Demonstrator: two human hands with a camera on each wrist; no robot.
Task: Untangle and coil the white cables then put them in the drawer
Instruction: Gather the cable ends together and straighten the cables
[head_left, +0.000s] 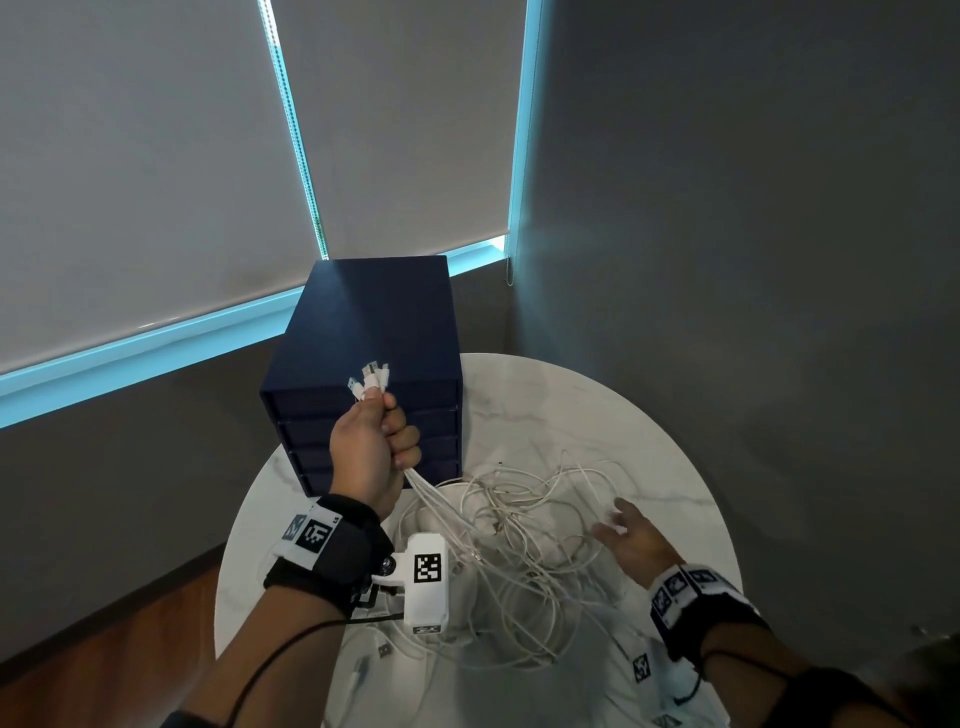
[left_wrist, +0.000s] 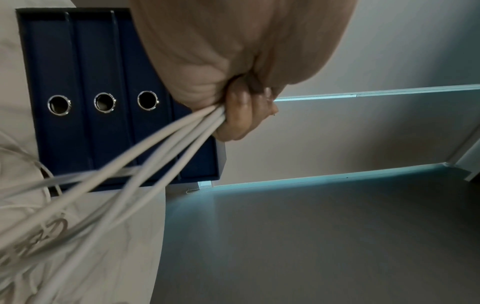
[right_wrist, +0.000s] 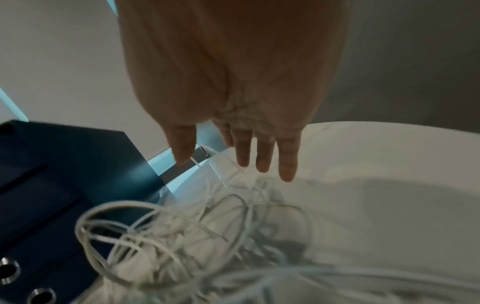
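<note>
Marble-patterned white round tabletop (head_left: 649, 415) fills the lower middle of the head view, set in a corner of grey walls (head_left: 727, 208), with grey roller blinds (head_left: 130, 182) over a window edged in teal light and wooden floor (head_left: 104, 649) at lower left. A dark blue cardboard drawer cabinet (head_left: 374, 322) with round metal-ringed pull holes (left_wrist: 58, 104) stands at the table's far left edge, its drawers closed. The tangled white cables (head_left: 519, 545) sprawl on the tabletop just beside it. The left hand (head_left: 371, 447) is clenched around several cable strands, raised before the cabinet front, the white plug ends (head_left: 370, 382) sticking up from the fist. The right hand (head_left: 631, 530) hovers over the tangle, fingers (right_wrist: 287, 164) straight and spread, holding nothing.
</note>
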